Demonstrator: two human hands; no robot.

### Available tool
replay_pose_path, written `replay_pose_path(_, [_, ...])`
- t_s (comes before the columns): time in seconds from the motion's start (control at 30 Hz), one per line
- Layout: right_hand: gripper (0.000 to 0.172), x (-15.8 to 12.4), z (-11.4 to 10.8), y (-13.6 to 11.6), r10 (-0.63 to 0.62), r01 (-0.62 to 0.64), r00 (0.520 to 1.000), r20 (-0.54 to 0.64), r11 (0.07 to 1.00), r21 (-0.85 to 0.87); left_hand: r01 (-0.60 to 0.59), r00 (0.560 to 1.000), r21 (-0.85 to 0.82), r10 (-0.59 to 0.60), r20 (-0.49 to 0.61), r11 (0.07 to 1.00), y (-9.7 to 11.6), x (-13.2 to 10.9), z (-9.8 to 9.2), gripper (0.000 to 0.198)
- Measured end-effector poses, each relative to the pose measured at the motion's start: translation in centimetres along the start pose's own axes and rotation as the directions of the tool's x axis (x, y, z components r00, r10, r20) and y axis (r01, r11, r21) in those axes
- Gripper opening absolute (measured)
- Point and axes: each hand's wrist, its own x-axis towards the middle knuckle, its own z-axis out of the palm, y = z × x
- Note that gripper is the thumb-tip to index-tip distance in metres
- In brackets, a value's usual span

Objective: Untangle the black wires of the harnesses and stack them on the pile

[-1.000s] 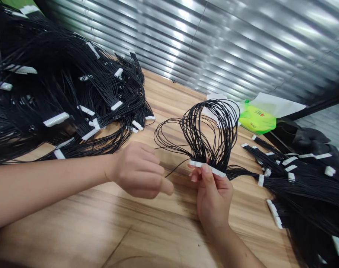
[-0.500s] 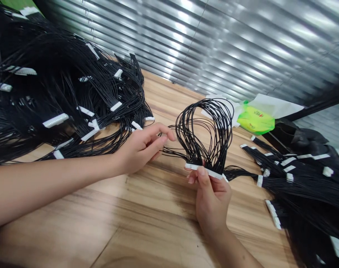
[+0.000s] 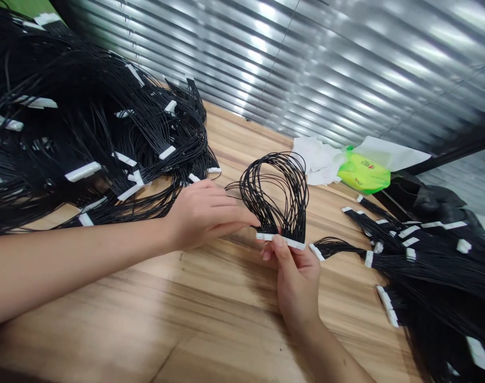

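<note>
Connector (image 3: pixel 295 243) held over the table (image 3: pixel 222 319), apparently wired for most of its length.

The connector is pinched between thumb and fingers of the right hand (image 3: pixel 296 271), between the pile (image 3: pixel 146 127) at left and the bundles (image 3: pixel 410 274) at right. Looped wires (image 3: pixel 300 210) are gathered along it, so most positions are judged filled; whether any is left bare cannot be told. The left hand (image 3: pixel 210 215), fingers drawn together, is placed near its left end; whether a wire is pinched cannot be told.
</note>
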Motion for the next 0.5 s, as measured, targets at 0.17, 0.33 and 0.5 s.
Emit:
replay_pose_path(0.17, [0.018,0.01,0.08,-0.03,0.009,-0.009,1.0,-0.005,1.0,0.015,-0.056,0.998,0.07,0.056,-0.005,0.996,-0.06,0.07,-0.18,0.017])
replay_pose_path(0.33, [0.019,0.03,-0.02,0.01,0.026,-0.026,1.0,0.004,1.0,0.018,-0.084,0.996,0.108,0.084,0.006,0.991,-0.22,0.01,-0.22,0.019])
replay_pose_path(0.5, [0.02,0.14,0.05,-0.03,0.023,-0.023,1.0,-0.001,1.0,0.017,-0.139,0.99,0.173,0.14,0.003,0.975,-0.55,-0.25,0.03,0.026])
